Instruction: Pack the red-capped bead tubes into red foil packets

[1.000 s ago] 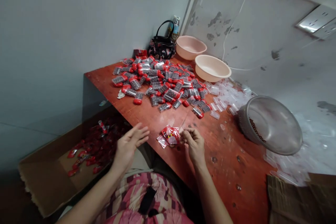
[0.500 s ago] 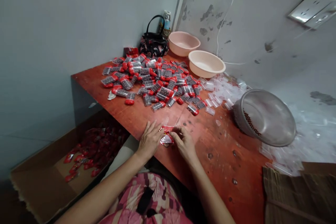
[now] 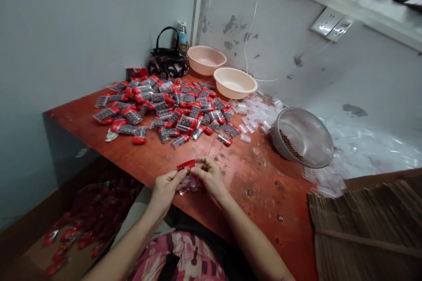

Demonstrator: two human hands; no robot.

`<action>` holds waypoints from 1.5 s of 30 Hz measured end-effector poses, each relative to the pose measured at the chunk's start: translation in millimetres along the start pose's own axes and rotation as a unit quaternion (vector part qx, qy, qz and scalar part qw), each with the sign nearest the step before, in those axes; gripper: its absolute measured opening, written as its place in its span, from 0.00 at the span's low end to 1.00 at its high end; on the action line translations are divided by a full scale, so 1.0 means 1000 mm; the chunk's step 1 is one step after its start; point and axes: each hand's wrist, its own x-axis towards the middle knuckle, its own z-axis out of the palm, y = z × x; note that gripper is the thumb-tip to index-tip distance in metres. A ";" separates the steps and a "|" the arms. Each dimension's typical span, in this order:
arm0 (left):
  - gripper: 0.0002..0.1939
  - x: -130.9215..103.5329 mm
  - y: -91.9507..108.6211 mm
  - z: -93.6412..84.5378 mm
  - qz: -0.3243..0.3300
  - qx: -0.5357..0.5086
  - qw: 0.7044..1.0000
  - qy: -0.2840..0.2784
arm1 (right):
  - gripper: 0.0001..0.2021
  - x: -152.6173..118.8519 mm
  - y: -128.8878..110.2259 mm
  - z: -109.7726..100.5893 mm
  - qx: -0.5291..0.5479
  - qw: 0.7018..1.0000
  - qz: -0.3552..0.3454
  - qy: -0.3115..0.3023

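Between my hands, near the front edge of the red table (image 3: 237, 193), is a small red-and-clear plastic packet (image 3: 186, 165). My left hand (image 3: 167, 189) pinches its left side with thumb and fingertips. On the other side my right hand (image 3: 211, 178) grips it, fingers curled over the top and thumb against the front. The fingers cover part of the packet, so its contents cannot be made out. Beyond lies a heap of clear packs with red ends (image 3: 187, 123), filled with dark round pieces.
Right of the heap are loose clear plastic sleeves (image 3: 252, 123) and a grey basin (image 3: 316, 140) holding brown beads. Two pale basins (image 3: 235, 83) and a black handbag (image 3: 168, 63) stand at the back. Stacked cardboard (image 3: 365, 228) is at right; a box of red packets (image 3: 69, 235) sits below left.
The packet has been lifted and tilted up from the tabletop. My left hand has gone from lying flat beside it to pinching it. The view has swung to the right.
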 end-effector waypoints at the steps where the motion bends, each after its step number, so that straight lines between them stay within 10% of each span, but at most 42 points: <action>1: 0.12 0.001 0.000 0.001 -0.017 -0.035 0.999 -0.002 | 0.11 0.002 -0.001 -0.004 -0.046 0.999 -0.017 -0.003; 4: 0.11 0.001 0.000 -0.001 -0.042 -0.060 0.997 0.002 | 0.09 0.017 -0.010 -0.031 -0.251 0.963 -0.087 0.042; 9: 0.11 -0.003 0.001 -0.004 -0.082 -0.092 0.992 0.023 | 0.16 0.069 -0.029 -0.086 -0.593 0.794 -0.091 0.092; 15: 0.04 -0.001 0.006 -0.012 -0.109 -0.201 0.972 0.060 | 0.17 0.091 -0.026 -0.101 -0.622 0.770 -0.127 -0.069; 19: 0.04 0.001 0.010 -0.021 -0.113 -0.262 0.953 0.101 | 0.21 0.069 -0.012 -0.105 -0.538 0.805 -0.214 -0.130; 22: 0.06 0.004 0.010 -0.022 -0.109 -0.302 0.939 0.123 | 0.17 0.054 -0.002 -0.107 -0.472 0.867 -0.158 0.037; 26: 0.05 0.008 0.008 -0.018 -0.106 -0.343 0.924 0.134 | 0.24 0.050 0.003 -0.092 -0.493 0.858 0.012 0.145; 31: 0.03 0.006 0.010 -0.018 -0.098 -0.372 0.908 0.167 | 0.28 0.059 0.003 -0.067 -0.445 0.887 0.035 0.119; 37: 0.03 0.005 0.011 -0.024 -0.087 -0.392 0.900 0.170 | 0.08 0.064 -0.007 -0.049 -0.411 0.908 0.029 0.071; 45: 0.03 0.006 0.013 -0.033 -0.092 -0.433 0.879 0.176 | 0.09 -0.019 -0.019 0.015 -0.049 0.998 0.004 -0.037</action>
